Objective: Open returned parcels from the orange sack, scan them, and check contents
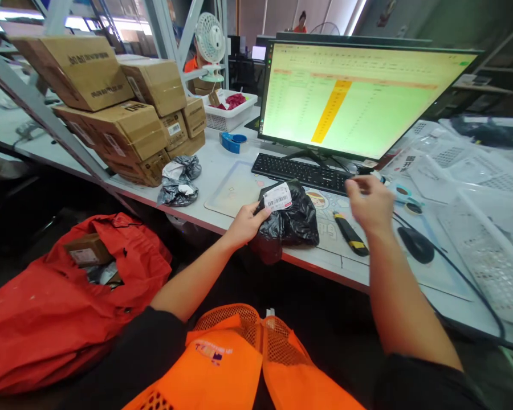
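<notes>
A black plastic parcel bag [291,221] with a white barcode label [277,197] lies at the front edge of the white table [222,165]. My left hand [245,223] grips its left side, thumb by the label. My right hand [369,200] hovers to the right, fingers curled near the black keyboard [301,171]; what it holds, if anything, is hidden. A black and yellow utility knife [350,233] lies between the bag and that hand.
A monitor [354,97] with a green spreadsheet stands behind the keyboard. Stacked cardboard boxes [123,108] and a crumpled grey bag [178,179] sit on the left. A mouse [415,244] and white baskets [487,228] are on the right. A red sack [68,296] lies below.
</notes>
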A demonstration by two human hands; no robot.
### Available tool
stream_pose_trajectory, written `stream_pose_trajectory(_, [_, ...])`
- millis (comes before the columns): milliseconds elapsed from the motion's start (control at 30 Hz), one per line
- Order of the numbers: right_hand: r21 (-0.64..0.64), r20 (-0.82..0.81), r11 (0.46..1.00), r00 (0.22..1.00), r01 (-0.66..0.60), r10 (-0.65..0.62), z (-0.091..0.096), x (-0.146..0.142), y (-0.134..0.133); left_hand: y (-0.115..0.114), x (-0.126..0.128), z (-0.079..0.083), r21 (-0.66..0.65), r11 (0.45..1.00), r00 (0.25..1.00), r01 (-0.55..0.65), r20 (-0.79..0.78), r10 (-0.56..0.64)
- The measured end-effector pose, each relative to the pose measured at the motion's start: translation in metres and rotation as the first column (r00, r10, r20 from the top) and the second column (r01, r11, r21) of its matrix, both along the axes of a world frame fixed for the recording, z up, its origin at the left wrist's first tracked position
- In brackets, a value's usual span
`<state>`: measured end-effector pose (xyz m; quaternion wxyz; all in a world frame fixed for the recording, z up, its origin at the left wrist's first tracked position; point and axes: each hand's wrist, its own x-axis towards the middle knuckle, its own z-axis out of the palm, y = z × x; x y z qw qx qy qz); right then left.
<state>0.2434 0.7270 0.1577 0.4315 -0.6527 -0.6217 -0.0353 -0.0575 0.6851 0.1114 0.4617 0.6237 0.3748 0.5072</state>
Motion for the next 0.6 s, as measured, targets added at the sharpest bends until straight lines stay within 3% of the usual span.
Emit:
stream_pose_trajectory(33, [-0.096, 0.049, 0.979, 0.983, 0.179, -0.175, -0.006, 0.025, -0.007, -0.002, 0.004, 0.000, 0.009, 1.000, 1.000, -0.021, 0.017, 0.021])
stream_pose_trajectory(100, [-0.356, 0.178, 0.840, 0.912, 0.411, -0.370, -0.021, 0.067, -0.020, -0.005, 0.013, -0.001, 0.019, 0.999, 0.998, -0.043, 0.045, 0.042])
stream_pose_trajectory(167, [-0.557, 0.279, 0.674, 0.874, 0.485, -0.399, -0.039, 0.090, -0.030, -0.008, 0.023, -0.002, 0.022, 0.999, 0.997, -0.047, 0.056, 0.046])
stream_pose_trajectory(233, [-0.627, 0.331, 0.594, 0.862, 0.504, -0.383, -0.056, 0.096, -0.033, -0.011, 0.034, -0.004, 0.028, 0.999, 0.997, -0.045, 0.057, 0.043])
stream_pose_trajectory(333, [-0.601, 0.375, 0.604, 0.852, 0.523, -0.364, -0.066, 0.088, -0.025, -0.014, 0.048, -0.007, 0.053, 0.998, 0.998, -0.044, 0.048, 0.042])
stream_pose_trajectory(400, [-0.597, 0.386, 0.611, 0.854, 0.520, -0.349, -0.059, 0.082, -0.019, -0.016, 0.055, -0.010, 0.067, 0.996, 0.998, -0.052, 0.040, 0.049])
stream_pose_trajectory(500, [-0.604, 0.330, 0.653, 0.889, 0.457, -0.316, -0.028, 0.080, -0.024, -0.019, 0.060, -0.013, 0.068, 0.996, 0.998, -0.065, 0.014, 0.065])
stream_pose_trajectory(533, [-0.613, 0.261, 0.688, 0.922, 0.388, -0.288, -0.014, 0.081, -0.032, -0.020, 0.062, -0.014, 0.067, 0.995, 0.998, -0.068, 0.004, 0.068])
stream_pose_trajectory(600, [-0.635, 0.031, 0.761, 0.989, 0.132, -0.146, 0.012, 0.083, -0.057, -0.021, 0.064, -0.015, 0.069, 0.996, 0.998, -0.061, -0.013, 0.062])
